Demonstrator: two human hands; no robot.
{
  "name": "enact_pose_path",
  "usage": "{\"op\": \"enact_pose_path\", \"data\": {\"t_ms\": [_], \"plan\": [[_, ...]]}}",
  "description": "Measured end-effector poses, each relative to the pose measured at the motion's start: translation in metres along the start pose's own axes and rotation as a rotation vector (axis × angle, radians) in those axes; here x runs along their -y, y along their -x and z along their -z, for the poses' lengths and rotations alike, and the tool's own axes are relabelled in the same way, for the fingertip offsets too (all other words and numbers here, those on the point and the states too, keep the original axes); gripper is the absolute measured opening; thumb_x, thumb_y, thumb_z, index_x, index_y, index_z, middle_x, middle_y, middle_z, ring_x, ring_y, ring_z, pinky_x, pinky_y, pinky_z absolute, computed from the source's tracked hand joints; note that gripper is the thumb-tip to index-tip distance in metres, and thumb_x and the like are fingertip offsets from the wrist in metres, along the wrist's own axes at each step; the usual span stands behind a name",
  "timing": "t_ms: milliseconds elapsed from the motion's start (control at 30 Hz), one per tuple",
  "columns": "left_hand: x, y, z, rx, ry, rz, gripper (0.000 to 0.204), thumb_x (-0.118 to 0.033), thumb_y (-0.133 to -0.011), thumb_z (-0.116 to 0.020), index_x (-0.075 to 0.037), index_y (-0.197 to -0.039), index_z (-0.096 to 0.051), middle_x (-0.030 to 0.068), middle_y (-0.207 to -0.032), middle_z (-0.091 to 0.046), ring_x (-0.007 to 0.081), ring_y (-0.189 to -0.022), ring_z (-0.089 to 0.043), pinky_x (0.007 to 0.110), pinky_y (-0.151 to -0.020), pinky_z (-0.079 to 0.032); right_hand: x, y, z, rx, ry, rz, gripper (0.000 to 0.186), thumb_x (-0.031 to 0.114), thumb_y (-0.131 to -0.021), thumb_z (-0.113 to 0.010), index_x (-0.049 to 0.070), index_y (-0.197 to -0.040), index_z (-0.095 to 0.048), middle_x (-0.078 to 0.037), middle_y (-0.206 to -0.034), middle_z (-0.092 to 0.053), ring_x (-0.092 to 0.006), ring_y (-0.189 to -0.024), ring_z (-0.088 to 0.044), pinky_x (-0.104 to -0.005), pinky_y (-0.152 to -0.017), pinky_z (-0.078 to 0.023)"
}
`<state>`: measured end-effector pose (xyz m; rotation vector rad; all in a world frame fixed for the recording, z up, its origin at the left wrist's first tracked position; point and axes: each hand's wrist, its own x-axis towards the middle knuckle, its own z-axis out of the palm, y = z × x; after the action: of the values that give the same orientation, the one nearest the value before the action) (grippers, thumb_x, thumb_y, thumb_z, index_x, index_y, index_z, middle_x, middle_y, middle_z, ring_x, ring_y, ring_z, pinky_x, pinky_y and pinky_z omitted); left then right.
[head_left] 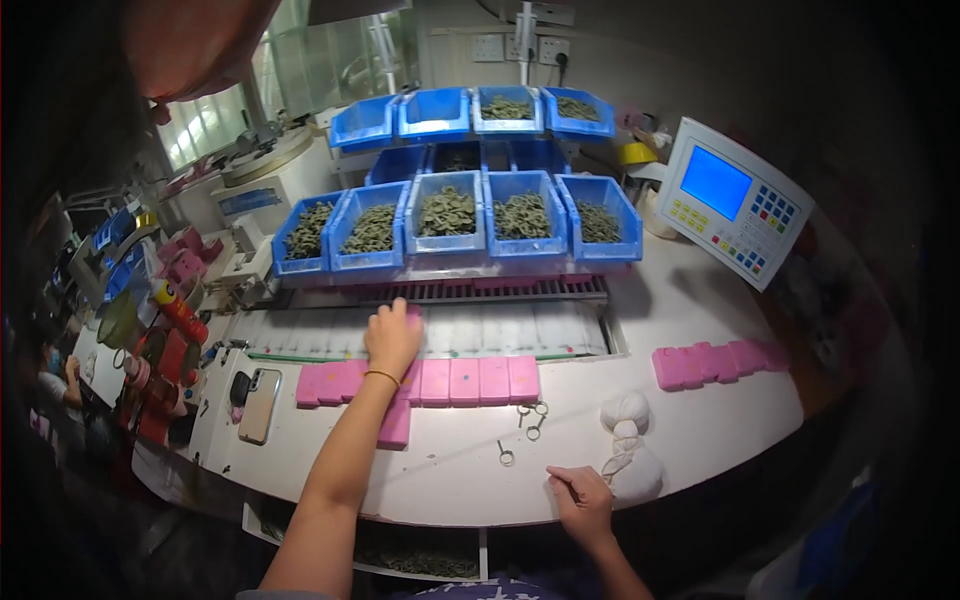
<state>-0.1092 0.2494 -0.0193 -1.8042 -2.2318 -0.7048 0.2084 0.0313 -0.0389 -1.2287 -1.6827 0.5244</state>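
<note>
My left hand reaches forward over the white work surface, its fingers closed on a pink block that shows at their right side. Below it runs a row of pink blocks, partly hidden by my forearm. One more pink block juts from the row toward me. My right hand rests near the front edge with curled fingers; whether anything is in them is hidden. Several small metal rings with stems lie between that hand and the row. Beside the right hand is a knotted white cloth bundle.
Blue bins of small greenish metal parts stand in tiers behind a slotted metal strip. A control panel with a blue screen stands at right, above more pink blocks. A phone lies left. An open drawer is below.
</note>
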Motion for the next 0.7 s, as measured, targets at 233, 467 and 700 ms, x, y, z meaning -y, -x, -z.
{"op": "enact_pose_path", "data": {"t_ms": [233, 467, 700], "plan": [[-0.016, 0.078, 0.054, 0.361, 0.56, -0.403, 0.02, -0.02, -0.087, -0.069, -0.006, -0.101, -0.069, 0.0117, -0.106, -0.065, 0.0317, -0.098, -0.059, 0.041, -0.085, -0.049, 0.0, -0.001, 0.002, 0.018, -0.077, -0.131, 0.013, 0.003, -0.086, -0.068, 0.002, -0.098, -0.073, -0.011, -0.081, -0.068, -0.0208, -0.072, -0.065, -0.0301, -0.065, -0.05], [-0.054, 0.12, 0.059, 0.736, 0.642, -0.686, 0.016, -0.016, -0.08, -0.076, -0.008, -0.092, -0.069, 0.007, -0.1, -0.06, 0.0266, -0.093, -0.06, 0.038, -0.081, -0.05, -0.006, 0.002, -0.003, -0.029, -0.138, -0.159, 0.014, 0.005, -0.087, -0.068, 0.003, -0.1, -0.073, -0.01, -0.079, -0.067, -0.0193, -0.069, -0.063, -0.0297, -0.062, -0.049], [-0.06, 0.149, 0.067, 0.599, 0.762, -0.431, 0.016, -0.009, -0.081, -0.075, -0.002, -0.088, -0.062, 0.0117, -0.093, -0.059, 0.0295, -0.085, -0.061, 0.038, -0.074, -0.05, 0.004, -0.004, -0.004, 0.054, -0.356, -0.337, 0.017, 0.012, -0.093, -0.067, 0.002, -0.105, -0.072, -0.005, -0.088, -0.068, -0.01, -0.073, -0.06, -0.0238, -0.067, -0.048]]}}
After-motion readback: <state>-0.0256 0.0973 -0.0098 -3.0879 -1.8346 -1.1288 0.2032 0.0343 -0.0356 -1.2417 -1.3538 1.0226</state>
